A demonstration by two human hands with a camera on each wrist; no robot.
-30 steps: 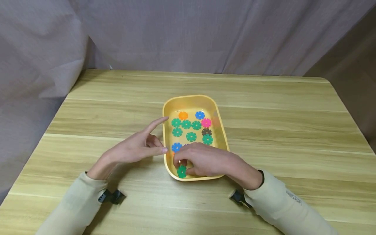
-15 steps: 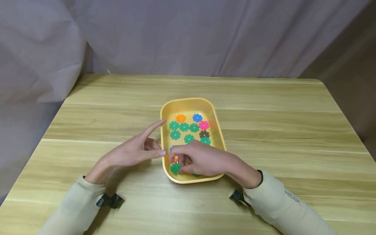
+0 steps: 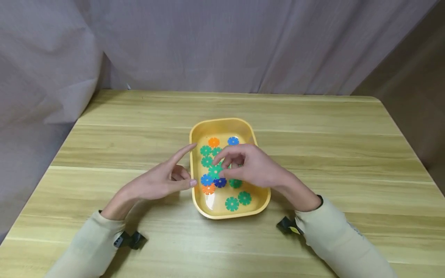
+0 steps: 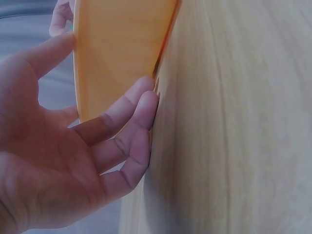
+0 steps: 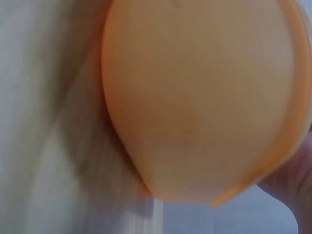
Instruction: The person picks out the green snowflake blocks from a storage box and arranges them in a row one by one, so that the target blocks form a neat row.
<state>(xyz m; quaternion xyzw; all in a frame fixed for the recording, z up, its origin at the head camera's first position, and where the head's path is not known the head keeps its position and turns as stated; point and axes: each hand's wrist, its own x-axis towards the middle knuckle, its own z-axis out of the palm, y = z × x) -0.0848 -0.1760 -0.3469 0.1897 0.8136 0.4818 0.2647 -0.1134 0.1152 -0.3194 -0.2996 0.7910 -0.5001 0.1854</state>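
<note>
Right hand [image 3: 255, 166] has risen, pinching green disc [image 3: 215, 172]; left hand [image 3: 157, 180], spread, touches tray [image 3: 223, 125].

We see a yellow tray [image 3: 225, 126] with rounded corners standing level on the tabletop [image 3: 114, 143], its left rim touched by the left hand [image 3: 160, 178]. A notched green disc [image 3: 214, 172] is pinched in the right hand's [image 3: 252, 166] grip above the tray floor. Around it we find similar discs lying inside: an orange disc [image 3: 213, 142] and a blue disc [image 3: 233, 140] at the far end, several greens, and, nearer, a dark-blue disc [image 3: 220, 182] beside a lighter blue one.
</note>
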